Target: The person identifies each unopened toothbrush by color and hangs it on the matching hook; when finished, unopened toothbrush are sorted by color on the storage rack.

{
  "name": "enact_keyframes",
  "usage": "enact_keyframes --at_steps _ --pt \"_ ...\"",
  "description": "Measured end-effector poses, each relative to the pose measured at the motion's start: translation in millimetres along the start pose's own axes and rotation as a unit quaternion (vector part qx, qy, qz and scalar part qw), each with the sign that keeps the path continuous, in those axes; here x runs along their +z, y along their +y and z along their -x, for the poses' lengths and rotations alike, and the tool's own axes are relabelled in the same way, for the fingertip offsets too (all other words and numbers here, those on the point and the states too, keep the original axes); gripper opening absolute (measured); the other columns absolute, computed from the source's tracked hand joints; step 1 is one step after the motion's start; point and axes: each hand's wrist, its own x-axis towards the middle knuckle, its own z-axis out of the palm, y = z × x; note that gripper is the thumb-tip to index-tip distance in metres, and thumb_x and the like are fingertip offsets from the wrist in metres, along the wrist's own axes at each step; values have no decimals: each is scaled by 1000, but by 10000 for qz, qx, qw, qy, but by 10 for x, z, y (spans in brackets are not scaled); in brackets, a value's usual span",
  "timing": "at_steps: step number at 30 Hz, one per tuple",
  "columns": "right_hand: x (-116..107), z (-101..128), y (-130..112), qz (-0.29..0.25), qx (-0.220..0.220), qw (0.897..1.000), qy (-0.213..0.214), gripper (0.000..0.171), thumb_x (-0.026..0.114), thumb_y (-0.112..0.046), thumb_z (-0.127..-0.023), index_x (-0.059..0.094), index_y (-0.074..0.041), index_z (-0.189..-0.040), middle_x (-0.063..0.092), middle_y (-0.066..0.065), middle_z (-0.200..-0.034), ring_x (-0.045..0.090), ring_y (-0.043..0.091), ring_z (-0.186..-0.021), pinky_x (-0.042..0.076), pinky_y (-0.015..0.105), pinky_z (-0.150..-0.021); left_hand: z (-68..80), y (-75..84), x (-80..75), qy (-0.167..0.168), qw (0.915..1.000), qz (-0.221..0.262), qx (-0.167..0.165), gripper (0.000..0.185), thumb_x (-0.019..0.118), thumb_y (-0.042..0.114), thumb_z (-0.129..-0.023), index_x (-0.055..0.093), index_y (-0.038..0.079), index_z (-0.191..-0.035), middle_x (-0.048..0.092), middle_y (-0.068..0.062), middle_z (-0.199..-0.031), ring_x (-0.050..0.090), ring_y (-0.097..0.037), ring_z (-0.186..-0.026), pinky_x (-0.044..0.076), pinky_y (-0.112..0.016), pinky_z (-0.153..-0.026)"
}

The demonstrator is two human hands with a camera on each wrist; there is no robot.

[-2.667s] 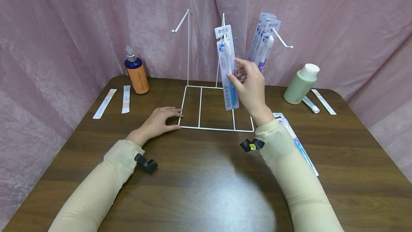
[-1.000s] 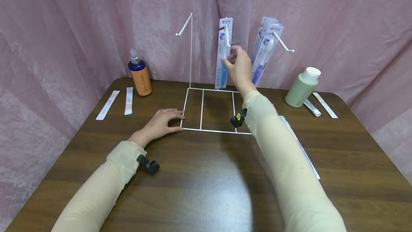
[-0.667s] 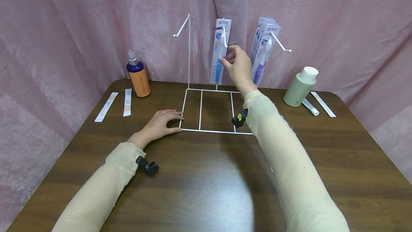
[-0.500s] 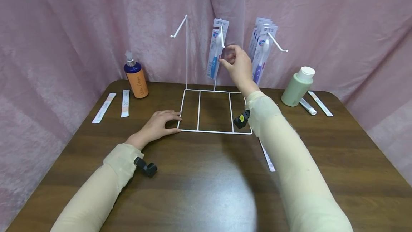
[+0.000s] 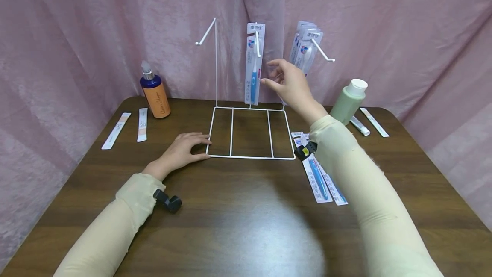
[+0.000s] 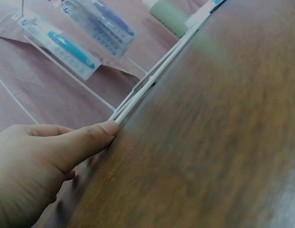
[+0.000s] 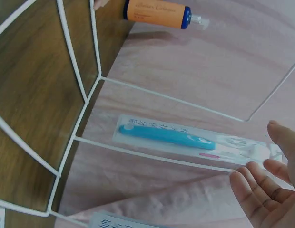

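Observation:
A packaged blue toothbrush (image 5: 253, 76) hangs from the middle hook of the white wire rack (image 5: 251, 157). My right hand (image 5: 290, 84) is just right of that pack, thumb and fingers apart, holding nothing; the right wrist view shows its fingers (image 7: 252, 190) beside the pack's upper end. At the rack's front left corner, my left hand (image 5: 182, 151) rests on the table with thumb and fingertips touching the wire. Several packaged purple toothbrushes (image 5: 307, 50) hang on the right hook, partly behind my right hand. Two packaged blue toothbrushes (image 5: 317, 178) lie on the table, partly under my right forearm.
The left hook (image 5: 206, 31) carries nothing. An orange and blue pump bottle (image 5: 156, 97) and two slim sachets (image 5: 116, 131) stand or lie at the left. At the right are a green bottle (image 5: 349, 101), a small white tube (image 5: 360, 126) and another sachet (image 5: 374, 122). A pink curtain hangs behind.
The right hand slid the packaged toothbrush back along the middle hook, let go, and drew off to the right. That pack swung and now hangs straight. My left hand stays at the rack's corner.

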Motion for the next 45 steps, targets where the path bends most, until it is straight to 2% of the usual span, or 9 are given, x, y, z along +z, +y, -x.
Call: enact_keyframes --at_steps 8,16,26,30,34,45 --pt "-208 349 47 350 -434 9972 -505 49 72 -25 -87 57 -6 -129 66 14 -102 65 26 -91 51 41 -82 5 0 11 -10 10000 -4 5 47 71 42 -85 65 17 -124 53 -5 -143 42 -32 -137 25 -57 -112" --pt "-366 653 203 690 -552 9943 -597 48 72 -22 -86 57 -5 -128 67 15 -100 66 29 -92 51 44 -85 -1 28 -4 -11 10000 -8 -15 47 71 41 -85 65 17 -124 53 -5 -144 42 -32 -137 26 -56 -112" --pt "-554 1013 368 1030 -308 9888 -1036 50 73 -20 -86 55 -4 -130 65 12 -100 63 26 -89 50 43 -81 -34 55 17 43 9999 -109 33 47 73 40 -84 65 17 -124 53 -6 -143 43 -32 -136 27 -57 -111" --pt "-601 1153 492 975 -166 9886 -1133 49 72 -18 -87 55 -4 -130 65 12 -99 64 26 -87 51 43 -79 -41 60 31 39 9999 -128 65 47 72 40 -84 65 17 -124 53 -6 -143 43 -32 -136 27 -57 -111" --pt "-635 1270 622 924 81 9883 -1212 51 70 -20 -88 51 -5 -133 65 14 -101 65 28 -90 52 48 -82 -44 61 34 10 9999 -117 49 47 72 40 -84 64 18 -125 53 -6 -143 42 -32 -137 27 -56 -112" --pt "-701 1523 1032 1286 414 9809 -1397 50 71 -24 -88 54 0 -129 66 17 -101 64 31 -93 51 50 -81 -55 79 29 -13 10000 -52 -16 47 72 41 -84 64 18 -125 52 -4 -144 41 -31 -137 26 -56 -112"
